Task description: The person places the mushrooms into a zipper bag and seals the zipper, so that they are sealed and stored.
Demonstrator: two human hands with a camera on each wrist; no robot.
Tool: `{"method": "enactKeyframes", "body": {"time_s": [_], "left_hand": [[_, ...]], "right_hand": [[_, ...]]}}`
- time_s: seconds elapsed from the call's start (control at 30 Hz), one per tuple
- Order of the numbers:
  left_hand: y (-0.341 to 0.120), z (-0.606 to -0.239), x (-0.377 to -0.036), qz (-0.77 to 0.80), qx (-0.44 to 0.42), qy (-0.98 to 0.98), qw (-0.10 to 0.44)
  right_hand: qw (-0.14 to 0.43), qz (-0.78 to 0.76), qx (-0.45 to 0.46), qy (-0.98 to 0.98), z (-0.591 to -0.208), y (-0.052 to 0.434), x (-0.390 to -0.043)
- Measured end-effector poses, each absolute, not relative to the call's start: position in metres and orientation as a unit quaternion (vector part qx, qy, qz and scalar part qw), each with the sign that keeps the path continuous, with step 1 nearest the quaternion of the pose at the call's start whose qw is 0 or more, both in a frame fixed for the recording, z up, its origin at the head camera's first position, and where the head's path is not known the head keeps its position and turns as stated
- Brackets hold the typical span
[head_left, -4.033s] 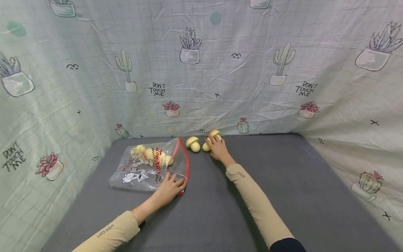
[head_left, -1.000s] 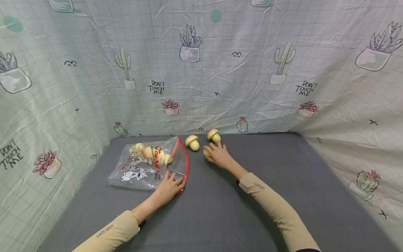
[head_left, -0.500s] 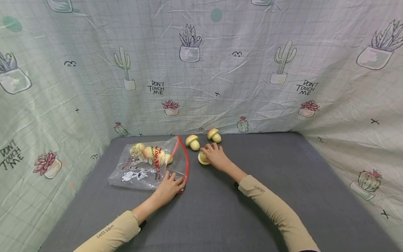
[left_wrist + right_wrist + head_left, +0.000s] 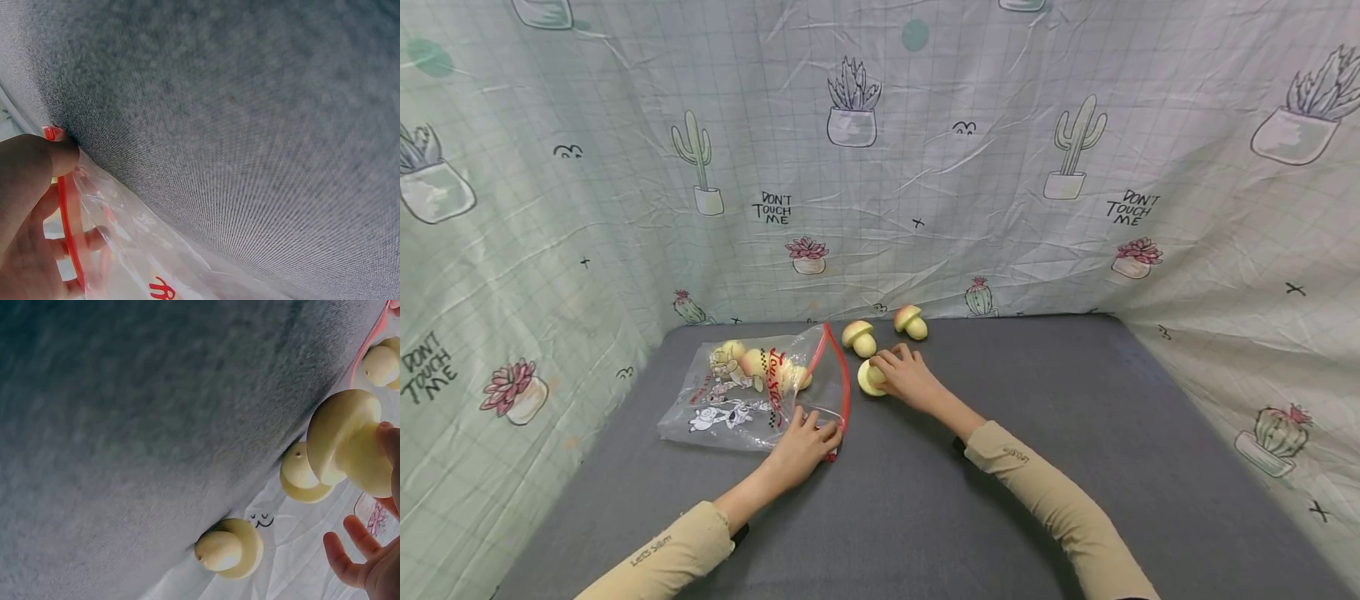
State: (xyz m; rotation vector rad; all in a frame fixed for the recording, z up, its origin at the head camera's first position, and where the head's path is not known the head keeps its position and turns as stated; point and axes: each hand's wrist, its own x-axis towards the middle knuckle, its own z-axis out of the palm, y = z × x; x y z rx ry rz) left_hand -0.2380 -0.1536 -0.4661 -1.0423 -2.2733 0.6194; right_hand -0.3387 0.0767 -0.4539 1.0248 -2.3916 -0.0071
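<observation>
My right hand [image 4: 913,379] pinches a toy mushroom [image 4: 872,379] by its stem, the pale cap pointing left toward the bag. In the right wrist view this mushroom [image 4: 350,440] is held between thumb and fingers, the other fingers spread. A clear zip bag [image 4: 681,425] with a red zip edge and cartoon print lies at left, several mushrooms [image 4: 756,365] inside it. My left hand [image 4: 803,450] grips the near corner of the bag's mouth; in the left wrist view the thumb lies over the red zip strip [image 4: 67,219] and the fingers are behind the plastic.
Two more mushrooms lie behind my right hand, one mushroom [image 4: 859,339] by the bag's mouth and another mushroom [image 4: 911,322] at the table's back edge. The dark grey table [image 4: 1037,433] meets a printed curtain [image 4: 880,183] at the back and sides.
My right hand has left the mushroom at the back edge, taken hold of the nearer one, turned it and carried it left toward the bag's mouth. My left hand stays on the bag.
</observation>
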Motion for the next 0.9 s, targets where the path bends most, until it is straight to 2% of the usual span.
{"method": "enactKeyframes", "body": {"time_s": [0.27,0.53,0.9], "left_hand": [[-0.153,-0.466,-0.238,0.236,-0.387,-0.847,0.278],[-0.153,-0.464,-0.237,0.23,-0.39,-0.849,0.272],[-0.152,-0.464,-0.237,0.232,-0.385,-0.854,0.263]], "right_hand": [[0.263,0.038,0.419,-0.868,-0.451,0.071,-0.335],[0.281,0.044,0.42,-0.862,-0.451,0.063,-0.337],[0.272,0.052,0.427,-0.861,-0.45,0.05,-0.335]]}}
